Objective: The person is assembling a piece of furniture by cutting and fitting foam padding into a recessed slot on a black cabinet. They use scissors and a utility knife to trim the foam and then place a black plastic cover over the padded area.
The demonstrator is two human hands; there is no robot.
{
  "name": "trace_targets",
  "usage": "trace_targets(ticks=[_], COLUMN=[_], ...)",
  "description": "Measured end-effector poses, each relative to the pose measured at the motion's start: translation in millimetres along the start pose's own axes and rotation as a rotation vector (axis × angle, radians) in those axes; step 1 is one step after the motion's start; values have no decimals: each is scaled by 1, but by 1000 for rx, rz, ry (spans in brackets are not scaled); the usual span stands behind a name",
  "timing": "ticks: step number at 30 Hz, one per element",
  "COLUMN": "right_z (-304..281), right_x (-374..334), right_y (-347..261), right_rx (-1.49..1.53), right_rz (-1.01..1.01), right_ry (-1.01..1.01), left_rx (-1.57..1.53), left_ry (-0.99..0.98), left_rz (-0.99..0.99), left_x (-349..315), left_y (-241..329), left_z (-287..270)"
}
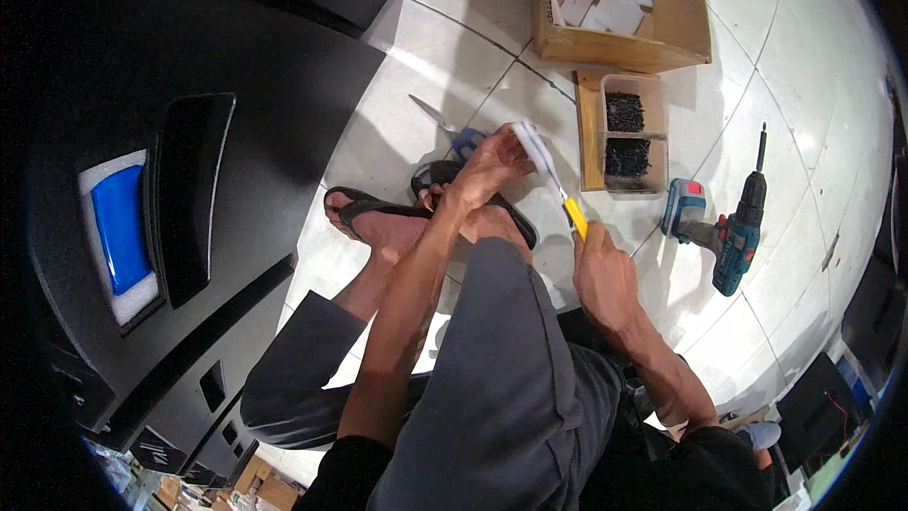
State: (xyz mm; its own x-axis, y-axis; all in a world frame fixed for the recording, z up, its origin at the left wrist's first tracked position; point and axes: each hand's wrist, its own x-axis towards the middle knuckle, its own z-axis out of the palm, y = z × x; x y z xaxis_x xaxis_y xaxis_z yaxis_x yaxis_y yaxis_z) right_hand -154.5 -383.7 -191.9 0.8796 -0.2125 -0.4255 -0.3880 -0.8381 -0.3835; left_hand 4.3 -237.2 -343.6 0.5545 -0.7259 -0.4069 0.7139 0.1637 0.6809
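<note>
- Pale tiled floor (804, 170) spreads under the work, with a black cabinet (274, 66) along the left side
- Left hand (492, 168) pinches the upper end of a white strip (535, 146), above the sandalled feet
- Right hand (603, 274) is closed around a yellow knife (577, 218), its blade pointing up at the strip's lower end; blur hides whether it bites in
- White strip hangs between the hands, left of the screw tray (660, 180) and wood bar (590, 147)
- For a clean cut, a firm pinch well off the blade's line and short, light strokes would serve best
- Bracing the strip on something solid would likely steady it, since it seems held in mid-air
- Scissors (465, 142) lie by the left hand, the drill (738, 244) to the right, and a box (624, 49) of white scraps (605, 0) beyond the tray
</note>
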Motion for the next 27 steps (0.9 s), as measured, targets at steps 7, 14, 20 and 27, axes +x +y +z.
trace_targets(ticks=[7,14,20,27], right_z=[4,21,18,21], right_x=[33,49,50,50], right_y=[-10,-9,-11,-9], right_rx=[13,-103,-171,-173], right_rz=[-64,-76,-70,-48], right_ry=[53,-25,-52,-67], left_rx=[694,1687,1888,1974], left_ry=[429,-46,-319,-472], left_rz=[304,375,546,437], left_x=[-18,-2,25,44], left_y=[11,53,56,65], left_z=[27,16,20,30])
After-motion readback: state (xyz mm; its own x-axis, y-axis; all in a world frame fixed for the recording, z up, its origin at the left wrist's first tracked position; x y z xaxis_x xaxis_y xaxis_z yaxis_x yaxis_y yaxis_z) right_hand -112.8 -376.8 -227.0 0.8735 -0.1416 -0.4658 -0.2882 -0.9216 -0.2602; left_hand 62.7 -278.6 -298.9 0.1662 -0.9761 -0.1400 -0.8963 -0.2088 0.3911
